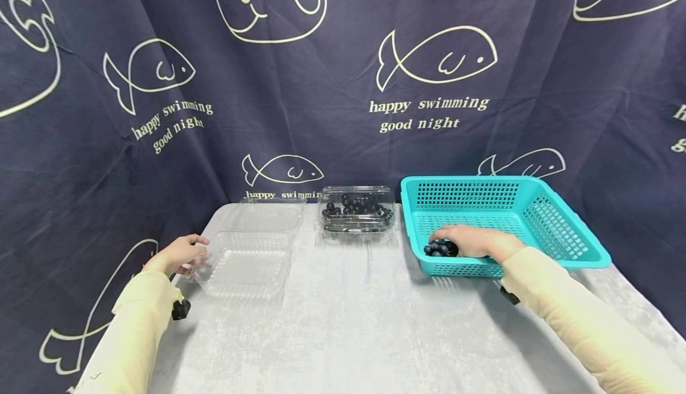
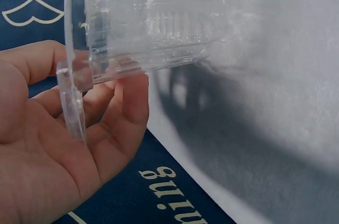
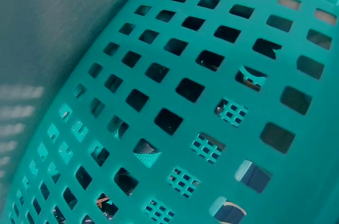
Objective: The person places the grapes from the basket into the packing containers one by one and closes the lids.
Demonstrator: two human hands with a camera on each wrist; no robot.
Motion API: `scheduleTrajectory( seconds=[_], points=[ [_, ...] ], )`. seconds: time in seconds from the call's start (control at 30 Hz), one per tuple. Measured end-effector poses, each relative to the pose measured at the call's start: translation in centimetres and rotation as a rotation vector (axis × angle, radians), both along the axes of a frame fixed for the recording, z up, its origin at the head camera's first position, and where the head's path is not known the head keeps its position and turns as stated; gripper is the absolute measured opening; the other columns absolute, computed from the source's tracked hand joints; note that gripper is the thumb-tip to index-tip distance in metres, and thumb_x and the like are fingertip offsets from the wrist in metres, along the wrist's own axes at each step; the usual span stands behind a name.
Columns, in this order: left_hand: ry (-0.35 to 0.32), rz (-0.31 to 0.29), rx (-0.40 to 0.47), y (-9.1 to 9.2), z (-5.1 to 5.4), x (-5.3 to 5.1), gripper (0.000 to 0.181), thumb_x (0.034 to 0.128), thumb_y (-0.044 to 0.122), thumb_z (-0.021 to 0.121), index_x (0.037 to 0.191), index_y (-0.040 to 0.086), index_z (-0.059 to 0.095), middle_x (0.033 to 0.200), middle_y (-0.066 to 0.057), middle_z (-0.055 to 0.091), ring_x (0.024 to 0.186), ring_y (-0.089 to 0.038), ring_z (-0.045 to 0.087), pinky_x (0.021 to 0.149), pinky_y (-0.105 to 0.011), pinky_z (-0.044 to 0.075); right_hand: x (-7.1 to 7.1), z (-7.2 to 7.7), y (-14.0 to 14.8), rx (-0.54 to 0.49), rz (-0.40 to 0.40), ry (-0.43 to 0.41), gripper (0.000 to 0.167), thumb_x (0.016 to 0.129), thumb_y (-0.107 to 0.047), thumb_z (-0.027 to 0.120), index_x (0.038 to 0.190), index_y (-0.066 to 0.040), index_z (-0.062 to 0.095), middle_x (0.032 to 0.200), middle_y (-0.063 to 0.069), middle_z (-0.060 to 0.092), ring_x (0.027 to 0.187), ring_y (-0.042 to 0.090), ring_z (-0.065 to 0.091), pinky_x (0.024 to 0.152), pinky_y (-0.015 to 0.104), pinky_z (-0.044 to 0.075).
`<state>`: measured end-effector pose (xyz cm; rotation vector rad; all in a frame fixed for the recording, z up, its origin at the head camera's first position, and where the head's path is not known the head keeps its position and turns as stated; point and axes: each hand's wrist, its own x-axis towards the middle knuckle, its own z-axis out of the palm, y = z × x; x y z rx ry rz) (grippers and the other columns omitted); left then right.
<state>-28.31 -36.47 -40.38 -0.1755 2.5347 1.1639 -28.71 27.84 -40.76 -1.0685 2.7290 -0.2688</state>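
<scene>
Loosely curled, left hand [image 1: 179, 255] holds clear container [image 1: 243, 267]; right hand [image 1: 477, 241], dark grapes [image 1: 438, 249].

Clock from tabletop [image 1: 343, 322] centre, head view: closed box [image 1: 358, 222] at 12, fruit [image 1: 359, 207] inside; open clamshell [image 1: 241, 272] at 10, one half behind the other, left hand [image 1: 179, 254] at its 9 o'clock rim; basket [image 1: 584, 251] at 2; right hand [image 1: 474, 240] inside basket, toward its 8 o'clock corner, over a fruit cluster [image 1: 436, 249]; curtain [image 1: 332, 96] behind everything at 12; box sits between clamshell and basket.
</scene>
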Motion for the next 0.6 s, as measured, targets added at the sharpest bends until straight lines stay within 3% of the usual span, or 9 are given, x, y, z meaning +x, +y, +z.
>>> scheduleTrajectory(
  seconds=[0.27, 0.6],
  points=[
    [-0.06, -0.004, 0.111, -0.54, -0.43, -0.21, 0.051, 0.0872, 0.007, 0.047, 0.133, -0.007, 0.028, 0.108, -0.023, 0.063, 0.078, -0.021, 0.063, 0.059, -0.035, 0.053, -0.14, 0.13, -0.06, 0.008, -0.005, -0.015, 0.061, 0.071, 0.018, 0.055, 0.123, -0.014, 0.057, 0.126, 0.014, 0.056, 0.117, 0.039, 0.051, 0.096, 0.054, 0.041],
    [-0.097, -0.038, 0.181, 0.16, 0.17, 0.4, 0.05, 0.0874, 0.005, 0.052, 0.129, -0.007, 0.028, 0.097, -0.011, 0.067, 0.082, -0.021, 0.065, 0.065, -0.038, 0.057, -0.13, 0.4, -0.5, 0.042, -0.049, -0.069, 0.058, 0.078, 0.019, 0.045, 0.118, -0.022, 0.056, 0.135, 0.027, 0.046, 0.124, 0.05, 0.041, 0.096, 0.062, 0.037]
  ],
)
